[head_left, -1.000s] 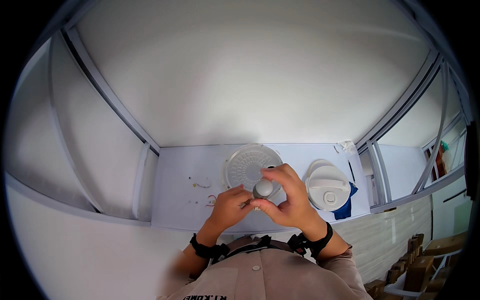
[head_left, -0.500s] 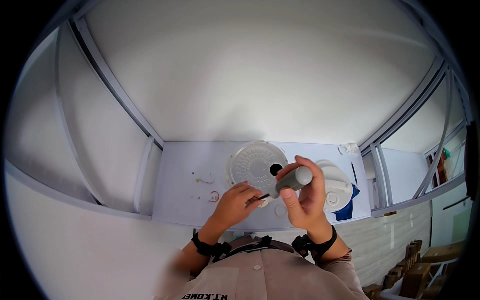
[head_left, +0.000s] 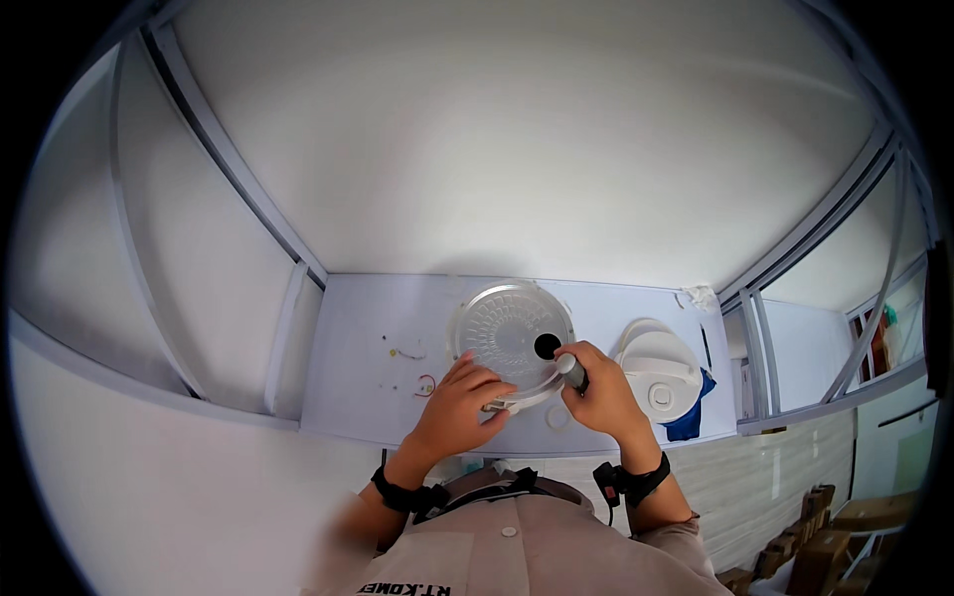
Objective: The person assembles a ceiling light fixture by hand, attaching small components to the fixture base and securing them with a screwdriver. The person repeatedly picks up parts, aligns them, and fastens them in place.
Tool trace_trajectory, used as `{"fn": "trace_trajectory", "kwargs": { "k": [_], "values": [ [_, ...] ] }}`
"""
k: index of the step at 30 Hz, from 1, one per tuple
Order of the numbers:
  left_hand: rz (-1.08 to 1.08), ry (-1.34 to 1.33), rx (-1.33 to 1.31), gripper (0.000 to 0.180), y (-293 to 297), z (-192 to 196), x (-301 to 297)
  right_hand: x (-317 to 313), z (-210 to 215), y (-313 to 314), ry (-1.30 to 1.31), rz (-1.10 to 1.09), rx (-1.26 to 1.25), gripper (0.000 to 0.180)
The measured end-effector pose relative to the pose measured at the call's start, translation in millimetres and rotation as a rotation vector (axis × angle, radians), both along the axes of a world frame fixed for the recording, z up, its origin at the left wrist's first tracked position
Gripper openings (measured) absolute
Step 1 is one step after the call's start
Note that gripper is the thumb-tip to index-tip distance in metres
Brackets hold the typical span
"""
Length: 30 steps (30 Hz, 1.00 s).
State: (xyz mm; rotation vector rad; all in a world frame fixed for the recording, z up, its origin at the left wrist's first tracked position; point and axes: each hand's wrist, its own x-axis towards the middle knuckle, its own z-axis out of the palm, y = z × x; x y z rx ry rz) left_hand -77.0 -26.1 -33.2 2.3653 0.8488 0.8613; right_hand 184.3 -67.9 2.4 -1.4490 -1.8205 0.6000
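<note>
A round, pale housing [head_left: 509, 323] with a ribbed pattern and a black round spot lies on the table in front of me. My right hand [head_left: 604, 397] is closed around the thick grey handle of a screwdriver [head_left: 569, 368], at the housing's near right edge. The handle stands roughly upright, and its shaft is hidden from view. At the near left rim, my left hand [head_left: 462, 407] grips the housing, fingers over the edge and thumb below. A small pale part of that rim shows between thumb and fingers.
A white lid [head_left: 661, 372] with a button lies on the right, over a blue cloth [head_left: 686, 422]. Small wires [head_left: 425, 385] and bits are scattered at left. A pale ring [head_left: 558, 417] lies near the front edge of the table [head_left: 348, 348]. Crumpled white material [head_left: 700, 296] sits at the far right.
My right hand has lowered the screwdriver from in front of me to the housing's near right edge. My left hand has left the screwdriver's shaft and moved onto the rim.
</note>
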Motion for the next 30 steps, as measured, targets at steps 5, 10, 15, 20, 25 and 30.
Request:
{"fn": "trace_trajectory", "kwargs": {
  "k": [5, 10, 15, 20, 25, 30],
  "values": [
    [0.069, 0.020, 0.096, 0.031, -3.6, 2.8, -16.8, 4.9, -18.3, 2.6, -0.043, 0.074, 0.002, 0.048],
    [0.138, 0.017, 0.107, 0.031, -7.3, -11.6, -27.3, -3.8, -15.7, 4.8, -0.103, 0.124, -0.014, 0.046],
    [0.169, 0.039, 0.111, 0.030, -3.0, -16.9, -39.4, -12.9, -14.1, 1.9, -0.062, 0.149, -0.014, 0.038],
    [0.203, -0.023, 0.048, 0.028, 1.5, -21.4, -44.0, -23.0, -10.6, -3.2, 0.027, 0.073, -0.081, 0.038],
    [0.288, -0.117, 0.016, 0.027, 9.6, -29.9, -41.3, -31.9, -11.4, -5.9, 0.026, 0.048, -0.115, 0.037],
    [0.379, -0.186, 0.000, 0.028, 25.3, -38.2, -36.9, -44.3, -14.3, -7.6, 0.098, 0.117, -0.152, 0.037]
  ]
}}
